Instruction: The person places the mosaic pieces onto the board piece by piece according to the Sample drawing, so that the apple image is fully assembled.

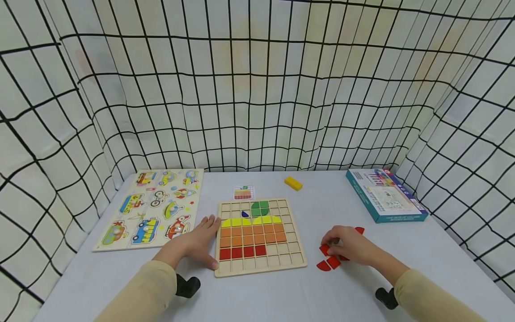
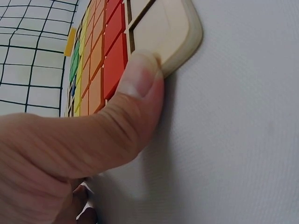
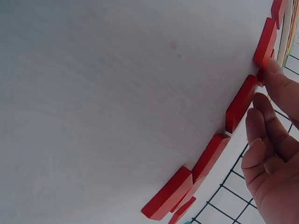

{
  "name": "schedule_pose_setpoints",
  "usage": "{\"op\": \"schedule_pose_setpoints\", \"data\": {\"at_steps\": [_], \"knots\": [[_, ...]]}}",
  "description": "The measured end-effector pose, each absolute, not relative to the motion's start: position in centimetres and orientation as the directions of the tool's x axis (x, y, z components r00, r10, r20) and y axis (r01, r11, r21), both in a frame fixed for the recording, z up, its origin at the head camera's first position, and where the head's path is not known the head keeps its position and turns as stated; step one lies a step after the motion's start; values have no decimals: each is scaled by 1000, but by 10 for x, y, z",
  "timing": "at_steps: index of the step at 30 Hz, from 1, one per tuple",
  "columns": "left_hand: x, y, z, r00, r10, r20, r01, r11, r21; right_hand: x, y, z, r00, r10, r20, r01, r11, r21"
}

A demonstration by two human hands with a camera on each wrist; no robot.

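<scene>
A wooden grid board [image 1: 277,264] lies on the table, partly filled with green, blue, yellow, orange and red tiles [image 1: 242,252]. My left hand [image 1: 199,241] rests along its left edge, fingers extended; the thumb [image 2: 140,77] presses the near left corner. To the right of the board, my right hand [image 1: 350,243] is low over a loose group of red pieces, squares and quarter-rounds. Its thumb and fingertips close around a red square tile [image 1: 324,249]. Other red pieces, such as a quarter-round [image 1: 323,266], lie beside and under the hand. In the right wrist view, red pieces [image 3: 240,103] line up near the fingertips.
Behind the board are a small pattern card [image 1: 243,192] and a yellow block [image 1: 293,183]. A vehicle picture puzzle [image 1: 153,214] lies at the left. At the back right is a teal-edged box [image 1: 386,195]. Black netting [image 1: 249,107] over white walls encloses the table.
</scene>
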State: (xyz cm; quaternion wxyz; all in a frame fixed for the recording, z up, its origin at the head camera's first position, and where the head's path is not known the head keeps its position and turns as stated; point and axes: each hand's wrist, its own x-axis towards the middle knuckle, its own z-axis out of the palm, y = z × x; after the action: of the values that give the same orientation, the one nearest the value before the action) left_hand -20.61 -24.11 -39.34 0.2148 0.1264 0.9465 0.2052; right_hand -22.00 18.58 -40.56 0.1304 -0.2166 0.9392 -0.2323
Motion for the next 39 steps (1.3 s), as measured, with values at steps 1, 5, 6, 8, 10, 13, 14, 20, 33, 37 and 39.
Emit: {"op": "schedule_pose_setpoints", "data": {"at_steps": [1, 5, 6, 8, 10, 13, 14, 20, 33, 37, 39], "knots": [[-206, -241, -393, -876, 326, -355, 149, 883, 445, -220, 185, -406, -874, -463, -146, -342, 801, -491], [-205, -241, -392, -875, 324, -360, 142, 883, 448, -220, 184, -404, -876, -464, -135, -345, 796, -498], [-205, -241, -392, -875, 324, -361, 142, 883, 448, -220, 184, -404, -877, -462, -133, -342, 793, -504], [-205, -241, -392, -874, 322, -363, 140, 884, 446, -219, 184, -403, -876, -464, -129, -341, 787, -514], [-205, -241, -392, -874, 321, -365, 139, 884, 446, -219, 184, -402, -880, -456, -135, -325, 784, -529], [-205, -241, -391, -873, 319, -369, 134, 885, 447, -220, 181, -400, -884, -449, -128, -314, 775, -548], [-205, -241, -391, -873, 317, -372, 131, 885, 447, -220, 179, -400, -886, -448, -121, -314, 770, -556], [-204, -241, -390, -873, 310, -376, 125, 888, 442, -225, 146, -397, -882, -467, -66, -343, 730, -592], [-205, -241, -393, -874, 321, -365, 138, 884, 448, -226, 67, -401, -802, -596, -43, -451, 650, -612], [-205, -241, -393, -875, 315, -368, 133, 886, 444, -226, 59, -404, -808, -587, -45, -445, 659, -607], [-205, -242, -394, -876, 314, -367, 132, 887, 443, -226, 56, -405, -817, -575, -48, -436, 669, -602]]}}
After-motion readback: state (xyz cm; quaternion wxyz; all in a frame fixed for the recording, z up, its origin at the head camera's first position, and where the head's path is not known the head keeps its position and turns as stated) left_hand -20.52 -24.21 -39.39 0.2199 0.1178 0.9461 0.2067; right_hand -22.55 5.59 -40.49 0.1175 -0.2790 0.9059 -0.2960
